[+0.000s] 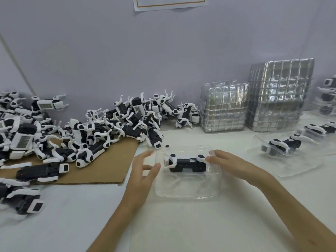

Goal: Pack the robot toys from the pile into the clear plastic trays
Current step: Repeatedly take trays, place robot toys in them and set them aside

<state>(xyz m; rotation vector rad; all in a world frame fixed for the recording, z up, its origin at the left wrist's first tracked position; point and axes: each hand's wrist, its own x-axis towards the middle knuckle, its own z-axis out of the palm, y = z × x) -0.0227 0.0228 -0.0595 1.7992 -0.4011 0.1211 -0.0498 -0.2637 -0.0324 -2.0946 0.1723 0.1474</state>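
Robot toy (pixel 187 163), black body with white legs, lies on its side in the far half of a clear plastic tray (pixel 183 194) at centre of the white table (pixel 181 226). Near half of the tray holds nothing solid that I can make out.

Right hand (pixel 234 166): fingertips on the toy's right end, fingers fairly straight, touching rather than wrapped round it. Left hand (pixel 143 171): released, fingers spread, motion-blurred, just beside the tray's left edge, holding nothing.

Left of the tray, a flat cardboard sheet (pixel 101 170) carries the big pile of robot toys (pixel 91 131), which spills along the wall and onto the table at near left.

Right of the tray, a second tray (pixel 298 168) has a toy in it (pixel 283 144); another filled tray (pixel 321 129) sits farther right.

Far right of centre, two stacks of empty trays: the shorter one (pixel 224 108) just beside the taller one (pixel 280 95), both against the wall. A paper sheet (pixel 171 4) hangs on the wall at top.
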